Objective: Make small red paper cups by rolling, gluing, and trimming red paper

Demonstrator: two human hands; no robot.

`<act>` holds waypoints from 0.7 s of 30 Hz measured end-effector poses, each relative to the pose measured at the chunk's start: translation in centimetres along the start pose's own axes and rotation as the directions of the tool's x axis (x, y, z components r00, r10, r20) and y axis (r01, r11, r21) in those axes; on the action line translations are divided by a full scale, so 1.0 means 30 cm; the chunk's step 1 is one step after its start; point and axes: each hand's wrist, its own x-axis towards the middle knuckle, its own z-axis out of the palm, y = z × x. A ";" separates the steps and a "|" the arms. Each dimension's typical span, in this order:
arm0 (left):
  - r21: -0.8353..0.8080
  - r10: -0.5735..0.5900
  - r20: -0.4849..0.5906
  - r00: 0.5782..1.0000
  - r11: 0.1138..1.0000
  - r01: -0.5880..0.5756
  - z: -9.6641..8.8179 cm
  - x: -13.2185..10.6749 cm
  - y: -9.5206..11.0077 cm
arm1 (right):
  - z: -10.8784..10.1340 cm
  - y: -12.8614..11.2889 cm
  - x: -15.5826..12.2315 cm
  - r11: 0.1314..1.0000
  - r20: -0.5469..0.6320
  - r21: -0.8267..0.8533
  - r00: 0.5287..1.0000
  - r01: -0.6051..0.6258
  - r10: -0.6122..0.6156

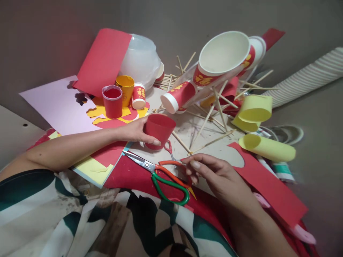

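Note:
My left hand (136, 130) is wrapped round a cup covered in red paper (159, 130), holding it tilted just above the work surface. My right hand (211, 175) pinches its fingertips over the red handle of a pair of scissors (160, 175) that has one red and one green loop and lies with blades open on red paper (128, 175). A second small pair of red-handled scissors (169, 148) lies just under the cup.
Another red-wrapped cup (112, 101), a yellow cup (125, 87) and small printed cups (138, 95) stand at the back left by a clear plastic tub (142, 64). Paper cups on wooden sticks (214, 107) pile at the back right, with yellow paper rolls (268, 147) and sheets of red (103, 62) and pink paper (59, 103).

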 end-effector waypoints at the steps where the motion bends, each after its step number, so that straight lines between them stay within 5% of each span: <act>1: -0.009 -0.006 0.001 1.000 1.000 0.006 -0.001 0.001 0.003 | 0.001 -0.004 0.001 1.000 -0.010 -0.012 1.000 0.006 -0.006; 6: 0.182 0.044 -0.049 0.998 0.983 -0.034 -0.011 0.015 0.004 | 0.007 -0.028 -0.001 0.989 -0.068 -0.111 0.992 0.098 -0.106; 10: 0.301 0.283 0.061 0.957 0.909 -0.288 -0.039 0.050 -0.032 | 0.003 -0.030 0.015 0.966 -0.078 -0.159 0.973 0.203 -0.217; 16: 0.351 0.336 0.010 0.942 0.881 -0.318 -0.068 0.076 -0.077 | -0.051 -0.079 -0.049 0.788 -0.136 -0.453 0.841 0.417 -0.524; 19: 0.371 0.417 0.039 0.908 0.838 -0.400 -0.082 0.090 -0.096 | -0.124 -0.112 -0.124 0.670 -0.249 -0.694 0.786 0.263 -0.566; 21: 0.350 0.462 0.078 0.883 0.817 -0.458 -0.088 0.096 -0.107 | -0.188 -0.110 -0.162 0.512 -0.387 -0.855 0.755 -0.080 -0.529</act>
